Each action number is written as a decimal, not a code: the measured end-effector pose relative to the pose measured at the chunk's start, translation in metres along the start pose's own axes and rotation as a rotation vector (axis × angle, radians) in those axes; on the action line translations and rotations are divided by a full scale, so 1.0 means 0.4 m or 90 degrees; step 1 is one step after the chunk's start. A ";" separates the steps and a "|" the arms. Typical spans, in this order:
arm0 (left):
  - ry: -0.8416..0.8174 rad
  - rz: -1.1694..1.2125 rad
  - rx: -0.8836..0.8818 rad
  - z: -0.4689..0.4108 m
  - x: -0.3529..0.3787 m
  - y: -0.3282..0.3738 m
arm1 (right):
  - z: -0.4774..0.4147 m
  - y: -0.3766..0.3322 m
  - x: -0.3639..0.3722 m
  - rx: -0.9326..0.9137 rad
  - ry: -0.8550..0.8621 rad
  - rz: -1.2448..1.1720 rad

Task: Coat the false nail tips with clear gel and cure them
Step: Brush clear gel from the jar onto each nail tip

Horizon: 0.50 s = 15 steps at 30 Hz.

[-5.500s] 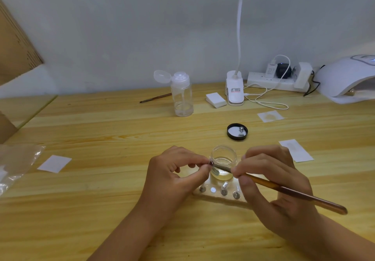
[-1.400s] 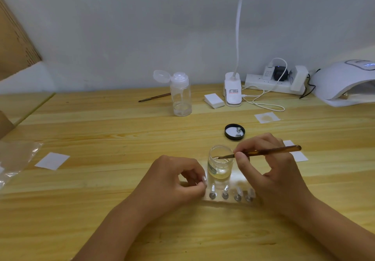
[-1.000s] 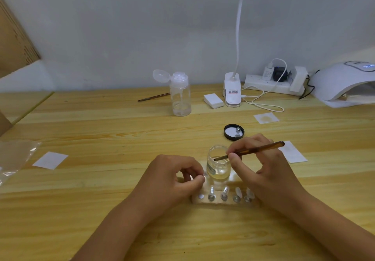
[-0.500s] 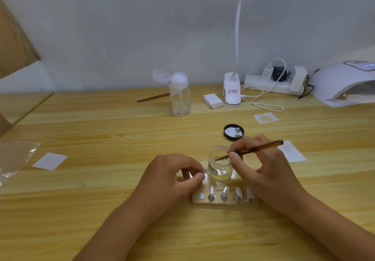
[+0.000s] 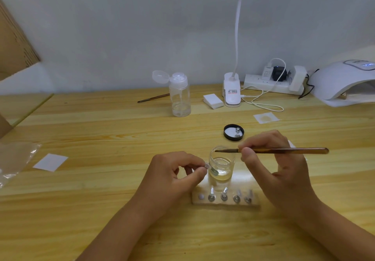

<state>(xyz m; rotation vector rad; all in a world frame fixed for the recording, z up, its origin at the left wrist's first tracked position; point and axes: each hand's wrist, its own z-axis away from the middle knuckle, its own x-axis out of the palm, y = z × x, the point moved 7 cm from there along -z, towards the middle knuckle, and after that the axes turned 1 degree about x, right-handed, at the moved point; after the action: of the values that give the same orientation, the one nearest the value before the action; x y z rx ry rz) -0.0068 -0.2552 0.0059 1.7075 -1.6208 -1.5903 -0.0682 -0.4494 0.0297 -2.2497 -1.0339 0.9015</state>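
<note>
The left hand [image 5: 174,177] is held low over the worktop [image 5: 101,179], knuckles up, with thumb and forefinger curled and pinched on a single nail tip [image 5: 207,166] just beside the glass gel jar [image 5: 221,169]. The right hand [image 5: 274,171] is raised to the right of the jar, its fingers closed around a brown brush [image 5: 284,150]. The brush is held nearly level, with its bristles over the jar's open mouth. Four mounted tips [image 5: 224,193] are seated in the clear holder block [image 5: 225,202] in front of the jar, between the wrists. The curing lamp [image 5: 343,84] is set at the far right.
</note>
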 end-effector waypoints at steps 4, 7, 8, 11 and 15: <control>0.014 0.042 -0.005 -0.001 0.001 -0.002 | 0.015 -0.026 0.002 -0.045 0.004 -0.003; 0.018 0.062 -0.003 -0.002 0.003 -0.003 | 0.023 -0.034 0.007 -0.063 0.003 -0.012; 0.019 0.063 -0.001 -0.003 0.004 -0.003 | 0.025 -0.035 0.009 -0.067 0.000 -0.018; 0.021 0.061 0.003 -0.004 0.004 -0.002 | 0.028 -0.039 0.013 -0.078 -0.012 -0.020; 0.019 0.051 0.004 -0.004 0.005 0.001 | 0.027 -0.042 0.016 -0.083 -0.014 -0.015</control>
<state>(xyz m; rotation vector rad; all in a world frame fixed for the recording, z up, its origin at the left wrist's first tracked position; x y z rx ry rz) -0.0062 -0.2576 0.0058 1.6389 -1.6605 -1.5172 -0.0808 -0.4328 0.0317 -2.3330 -1.1584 0.8737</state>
